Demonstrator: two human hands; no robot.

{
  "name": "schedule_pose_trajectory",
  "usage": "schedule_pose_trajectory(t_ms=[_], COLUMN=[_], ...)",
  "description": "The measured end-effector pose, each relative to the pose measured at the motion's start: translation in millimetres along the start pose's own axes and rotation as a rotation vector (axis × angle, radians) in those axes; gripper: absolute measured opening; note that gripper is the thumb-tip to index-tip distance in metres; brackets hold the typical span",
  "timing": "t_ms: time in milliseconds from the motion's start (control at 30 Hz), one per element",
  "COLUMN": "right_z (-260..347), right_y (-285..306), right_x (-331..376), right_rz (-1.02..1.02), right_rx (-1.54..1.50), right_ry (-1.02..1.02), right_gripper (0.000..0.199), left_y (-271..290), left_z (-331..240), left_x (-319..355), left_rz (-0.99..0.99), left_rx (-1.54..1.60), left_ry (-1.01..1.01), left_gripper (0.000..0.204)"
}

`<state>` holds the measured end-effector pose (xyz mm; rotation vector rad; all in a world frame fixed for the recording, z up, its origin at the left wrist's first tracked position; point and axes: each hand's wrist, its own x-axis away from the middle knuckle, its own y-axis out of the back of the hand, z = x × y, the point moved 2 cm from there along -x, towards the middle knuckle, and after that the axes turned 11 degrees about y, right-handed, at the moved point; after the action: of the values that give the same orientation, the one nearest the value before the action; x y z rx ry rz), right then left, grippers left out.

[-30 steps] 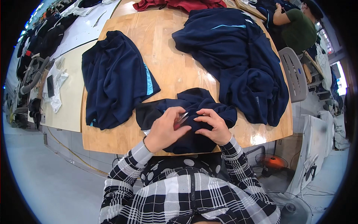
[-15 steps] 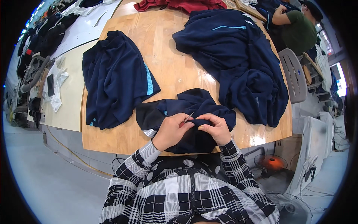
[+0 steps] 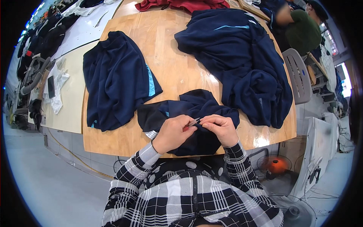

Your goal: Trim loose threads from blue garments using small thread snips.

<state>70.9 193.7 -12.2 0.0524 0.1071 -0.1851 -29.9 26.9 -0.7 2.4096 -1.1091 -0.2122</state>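
A dark navy garment with a black panel lies bunched at the table's near edge, under both my hands. My left hand is closed around small thread snips; their metal blades stick out toward the right fingertips, and a bit of red shows in the palm. My right hand pinches a fold or edge of the garment just beside the blade tips. Whether a thread lies between the blades is too small to tell.
Another navy garment with a light blue stripe lies to the left, and a larger navy pile to the right. Red cloth sits at the far edge. A phone rests on white cloth. A co-worker sits far right, beyond a grey chair.
The snips' blades have turned and come closer to my right fingertips, appearing slightly parted. My right hand has shifted slightly and its fingers have turned. The garments stay in place.
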Motion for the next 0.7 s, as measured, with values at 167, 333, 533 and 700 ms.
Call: schedule_pose_trajectory(t_ms=[167, 333, 533, 700], right_z=[-12.5, -21.0, -3.6, 3.6], right_y=[-10.5, -14.6, -21.7, -27.3], right_x=[1.4, 3.7, 4.4, 6.5], right_rz=[-0.103, -0.150, -0.123, -0.095], right_rx=[0.028, 0.012, 0.197, 0.285], right_ry=[0.044, 0.048, 0.105, 0.150], right_gripper=[0.010, 0.009, 0.008, 0.006], left_y=[-1.6, 0.6, 39.8, 47.1], left_z=[1.0, 0.6, -23.4, -28.0], left_x=[-0.2, 1.8, 6.1, -4.9], left_rz=[0.011, -0.049, 0.150, 0.387], left_rx=[-0.004, 0.013, -0.264, -0.224], left_ry=[0.046, -0.034, 0.092, 0.179], left_gripper=[0.022, 0.027, 0.032, 0.031])
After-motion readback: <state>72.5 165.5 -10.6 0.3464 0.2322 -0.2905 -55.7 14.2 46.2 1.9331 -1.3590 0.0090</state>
